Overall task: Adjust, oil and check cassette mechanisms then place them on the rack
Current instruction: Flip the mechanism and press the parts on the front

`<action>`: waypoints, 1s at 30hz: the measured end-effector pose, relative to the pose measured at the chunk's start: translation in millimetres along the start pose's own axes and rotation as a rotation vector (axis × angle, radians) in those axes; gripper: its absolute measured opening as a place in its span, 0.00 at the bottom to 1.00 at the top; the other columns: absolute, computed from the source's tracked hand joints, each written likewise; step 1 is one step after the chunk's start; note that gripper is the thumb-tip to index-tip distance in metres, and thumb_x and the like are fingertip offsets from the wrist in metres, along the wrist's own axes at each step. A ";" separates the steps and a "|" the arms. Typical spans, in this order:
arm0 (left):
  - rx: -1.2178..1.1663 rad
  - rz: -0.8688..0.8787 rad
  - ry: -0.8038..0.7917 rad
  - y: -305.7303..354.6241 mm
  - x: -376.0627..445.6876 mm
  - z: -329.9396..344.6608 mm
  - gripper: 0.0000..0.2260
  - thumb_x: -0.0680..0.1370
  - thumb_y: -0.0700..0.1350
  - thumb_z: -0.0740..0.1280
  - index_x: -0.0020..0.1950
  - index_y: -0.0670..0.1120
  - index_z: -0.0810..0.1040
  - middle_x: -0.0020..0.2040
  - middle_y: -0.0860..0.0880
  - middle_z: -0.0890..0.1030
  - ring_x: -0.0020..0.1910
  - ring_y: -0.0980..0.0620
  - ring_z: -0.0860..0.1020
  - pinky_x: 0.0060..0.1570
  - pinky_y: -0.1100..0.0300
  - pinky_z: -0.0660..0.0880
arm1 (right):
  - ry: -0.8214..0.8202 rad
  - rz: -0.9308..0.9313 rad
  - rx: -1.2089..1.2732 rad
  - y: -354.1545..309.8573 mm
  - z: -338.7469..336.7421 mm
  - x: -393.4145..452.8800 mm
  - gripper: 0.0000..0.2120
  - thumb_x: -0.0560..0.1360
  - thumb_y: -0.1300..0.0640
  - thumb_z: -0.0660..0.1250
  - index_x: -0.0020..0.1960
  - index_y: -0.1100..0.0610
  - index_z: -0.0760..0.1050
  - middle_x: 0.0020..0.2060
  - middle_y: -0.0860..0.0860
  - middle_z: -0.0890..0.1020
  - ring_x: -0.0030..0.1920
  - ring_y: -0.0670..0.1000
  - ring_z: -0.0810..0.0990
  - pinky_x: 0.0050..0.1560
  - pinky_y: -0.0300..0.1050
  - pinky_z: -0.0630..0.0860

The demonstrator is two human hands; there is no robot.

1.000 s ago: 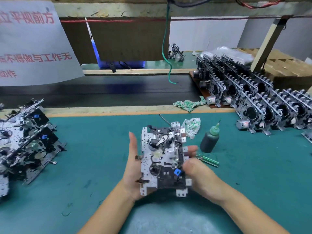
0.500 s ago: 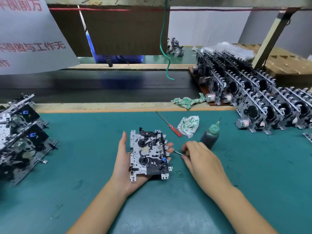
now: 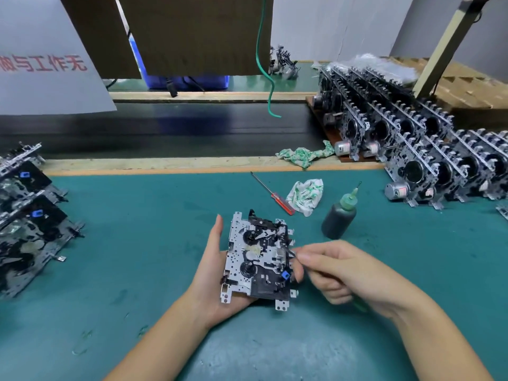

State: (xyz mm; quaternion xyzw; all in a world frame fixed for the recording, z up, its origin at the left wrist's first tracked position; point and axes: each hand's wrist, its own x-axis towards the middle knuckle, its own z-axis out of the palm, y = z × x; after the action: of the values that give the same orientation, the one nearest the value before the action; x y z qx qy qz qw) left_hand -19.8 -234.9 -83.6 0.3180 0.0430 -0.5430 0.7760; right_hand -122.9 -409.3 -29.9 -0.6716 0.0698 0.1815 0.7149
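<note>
My left hand [image 3: 220,273] cradles the cassette mechanism [image 3: 258,259] from below, thumb up along its left edge, fingers curled round its right edge. My right hand [image 3: 349,273] pinches a thin green-handled tool [image 3: 360,305], tip touching the mechanism's right side. Oil bottle [image 3: 339,217] stands just right of the mechanism; red screwdriver [image 3: 275,195] and rag [image 3: 305,195] lie beyond it. Racked mechanisms [image 3: 428,155] far right of it.

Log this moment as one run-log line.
step: adjust | left hand: holds cassette mechanism | right hand: holds green-handled tool, tip at mechanism | oil bottle: standing
</note>
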 end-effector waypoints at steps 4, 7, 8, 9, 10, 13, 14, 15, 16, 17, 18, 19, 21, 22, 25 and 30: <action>0.042 -0.045 0.004 0.9 1.1 -0.5 0.40 0.70 0.72 0.57 0.61 0.38 0.79 0.64 0.36 0.76 0.58 0.40 0.78 0.58 0.46 0.76 | 0.061 0.029 -0.117 1.2 -1.1 1.9 0.18 0.79 0.54 0.59 0.32 0.55 0.73 0.24 0.51 0.74 0.23 0.47 0.71 0.27 0.37 0.70; 0.044 -0.049 -0.018 0.1 1.1 0.8 0.40 0.70 0.72 0.56 0.60 0.38 0.80 0.63 0.36 0.77 0.58 0.40 0.79 0.56 0.47 0.77 | 0.038 0.091 -0.145 2.5 0.0 2.4 0.16 0.80 0.55 0.57 0.35 0.57 0.69 0.26 0.53 0.79 0.21 0.46 0.71 0.27 0.37 0.69; 0.040 -0.041 -0.023 -0.5 1.0 1.3 0.40 0.70 0.71 0.56 0.60 0.38 0.80 0.63 0.36 0.77 0.59 0.40 0.79 0.56 0.46 0.77 | 0.037 0.098 -0.164 2.8 0.2 2.2 0.16 0.80 0.55 0.57 0.35 0.57 0.69 0.24 0.52 0.78 0.19 0.45 0.68 0.27 0.37 0.66; 0.038 -0.026 -0.027 -1.1 0.8 1.4 0.40 0.71 0.71 0.56 0.61 0.38 0.79 0.63 0.36 0.76 0.59 0.40 0.78 0.58 0.46 0.76 | 0.041 0.102 -0.184 3.1 0.5 2.1 0.16 0.81 0.54 0.57 0.35 0.57 0.69 0.22 0.51 0.76 0.18 0.45 0.64 0.28 0.37 0.63; 0.039 -0.010 -0.027 -1.5 0.4 1.4 0.39 0.71 0.71 0.56 0.61 0.38 0.79 0.64 0.35 0.76 0.60 0.40 0.77 0.60 0.46 0.75 | 0.051 0.103 -0.200 3.3 1.0 2.3 0.17 0.81 0.53 0.57 0.35 0.56 0.70 0.20 0.50 0.73 0.18 0.45 0.61 0.26 0.36 0.59; 0.038 -0.013 -0.018 0.2 0.6 0.6 0.40 0.72 0.71 0.55 0.63 0.37 0.77 0.65 0.35 0.74 0.63 0.39 0.76 0.63 0.45 0.69 | 0.090 0.091 -0.226 4.0 4.7 5.0 0.19 0.81 0.50 0.56 0.34 0.55 0.74 0.18 0.49 0.66 0.20 0.46 0.57 0.22 0.34 0.56; 0.043 -0.023 -0.014 0.9 1.1 0.3 0.41 0.72 0.72 0.54 0.63 0.37 0.77 0.65 0.35 0.74 0.63 0.40 0.75 0.64 0.46 0.69 | 0.097 0.091 -0.224 4.7 6.2 6.3 0.20 0.80 0.50 0.56 0.33 0.56 0.74 0.18 0.48 0.66 0.20 0.45 0.57 0.21 0.33 0.56; 0.050 -0.031 -0.010 1.4 1.9 0.1 0.41 0.72 0.72 0.54 0.63 0.37 0.77 0.65 0.35 0.74 0.63 0.40 0.75 0.64 0.46 0.68 | 0.104 0.095 -0.218 5.7 7.2 7.7 0.21 0.80 0.50 0.57 0.33 0.56 0.75 0.18 0.49 0.65 0.19 0.45 0.57 0.21 0.33 0.56; 0.059 -0.037 -0.005 1.9 2.3 0.2 0.40 0.73 0.72 0.53 0.63 0.38 0.77 0.65 0.35 0.74 0.64 0.40 0.75 0.64 0.47 0.68 | 0.109 0.100 -0.212 6.3 7.9 8.8 0.22 0.80 0.49 0.57 0.32 0.57 0.75 0.17 0.49 0.65 0.19 0.45 0.57 0.20 0.33 0.56; 0.066 -0.039 -0.001 1.9 2.7 0.4 0.40 0.73 0.71 0.53 0.63 0.38 0.78 0.65 0.36 0.75 0.64 0.41 0.75 0.65 0.47 0.68 | 0.113 0.106 -0.207 6.8 8.1 9.5 0.22 0.80 0.49 0.57 0.31 0.57 0.75 0.17 0.49 0.65 0.18 0.45 0.56 0.20 0.33 0.56; 0.073 -0.041 0.003 1.7 3.3 0.7 0.39 0.74 0.70 0.52 0.62 0.38 0.78 0.65 0.36 0.75 0.63 0.41 0.75 0.64 0.48 0.68 | 0.113 0.111 -0.201 7.2 7.8 10.0 0.22 0.80 0.49 0.58 0.30 0.56 0.75 0.17 0.49 0.65 0.18 0.45 0.56 0.20 0.33 0.55; 0.081 -0.041 0.009 1.5 3.8 1.0 0.38 0.75 0.70 0.52 0.61 0.39 0.79 0.65 0.37 0.76 0.63 0.42 0.76 0.63 0.48 0.69 | 0.107 0.117 -0.196 7.4 7.5 10.1 0.23 0.80 0.49 0.58 0.29 0.55 0.76 0.17 0.49 0.65 0.18 0.45 0.56 0.20 0.33 0.55; 0.089 -0.038 0.018 2.1 4.1 1.7 0.37 0.75 0.69 0.52 0.61 0.39 0.79 0.64 0.37 0.76 0.62 0.42 0.77 0.63 0.48 0.69 | 0.086 0.134 -0.193 7.8 7.0 9.9 0.24 0.80 0.49 0.58 0.28 0.54 0.77 0.17 0.49 0.66 0.19 0.45 0.57 0.20 0.34 0.55; 0.091 -0.036 0.020 2.3 3.9 2.2 0.37 0.74 0.69 0.52 0.62 0.39 0.78 0.64 0.37 0.76 0.62 0.41 0.77 0.64 0.48 0.69 | 0.076 0.141 -0.196 7.8 7.0 9.8 0.25 0.80 0.49 0.57 0.28 0.53 0.77 0.18 0.49 0.66 0.19 0.45 0.57 0.21 0.34 0.56; 0.089 -0.036 0.015 1.6 3.6 3.6 0.37 0.74 0.69 0.52 0.62 0.39 0.78 0.64 0.35 0.76 0.61 0.41 0.77 0.63 0.47 0.69 | 0.062 0.158 -0.198 7.1 6.1 9.2 0.25 0.80 0.49 0.56 0.28 0.53 0.78 0.18 0.49 0.66 0.18 0.44 0.56 0.20 0.33 0.55; 0.084 -0.039 -0.007 0.9 3.6 5.6 0.37 0.75 0.69 0.51 0.61 0.39 0.79 0.62 0.35 0.77 0.59 0.41 0.78 0.59 0.49 0.75 | 0.035 0.181 -0.186 6.0 5.7 7.9 0.23 0.80 0.48 0.55 0.30 0.55 0.75 0.18 0.48 0.65 0.18 0.44 0.55 0.20 0.33 0.54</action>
State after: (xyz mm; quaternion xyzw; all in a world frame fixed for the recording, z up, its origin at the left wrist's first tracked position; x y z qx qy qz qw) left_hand -19.0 -240.7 -80.3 0.3476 0.0237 -0.5606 0.7512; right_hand -118.5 -402.1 -37.7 -0.7292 0.1256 0.2392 0.6288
